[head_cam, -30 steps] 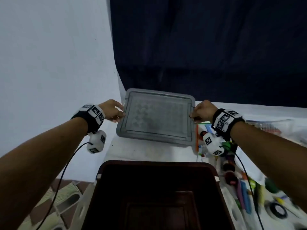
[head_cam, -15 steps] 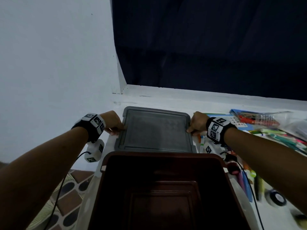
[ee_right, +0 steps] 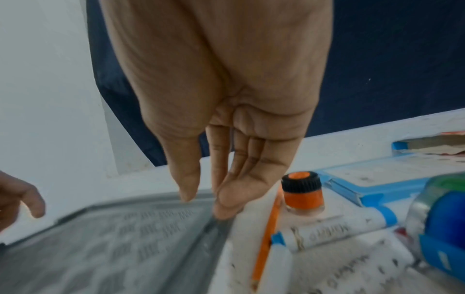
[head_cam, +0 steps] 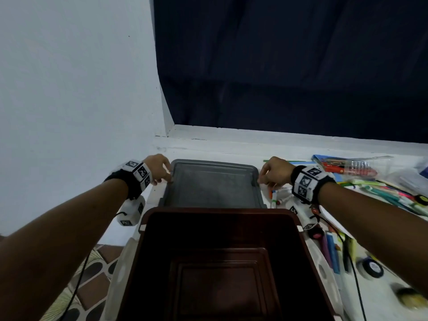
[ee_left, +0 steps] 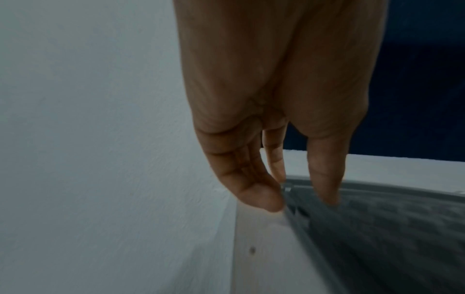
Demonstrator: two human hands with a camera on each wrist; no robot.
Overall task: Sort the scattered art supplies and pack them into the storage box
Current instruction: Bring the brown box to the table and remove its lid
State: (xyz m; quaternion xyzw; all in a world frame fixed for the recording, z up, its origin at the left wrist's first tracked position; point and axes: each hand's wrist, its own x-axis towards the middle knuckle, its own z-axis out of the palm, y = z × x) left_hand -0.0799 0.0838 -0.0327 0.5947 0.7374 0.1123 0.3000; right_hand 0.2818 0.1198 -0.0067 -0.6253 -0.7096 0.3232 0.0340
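While both arms reach forward, my left hand (head_cam: 158, 166) and right hand (head_cam: 274, 169) pinch the grey lid (head_cam: 212, 185) by its 2 side edges.

It lies flat on the white table (head_cam: 231, 144) beyond the open brown storage box (head_cam: 220, 262); art supplies (head_cam: 382, 193) litter the right side, white wall left, dark curtain behind.

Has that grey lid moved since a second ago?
Yes. The grey lid has come down: it was held tilted up in the air, and now lies flat on the white table just behind the brown storage box.
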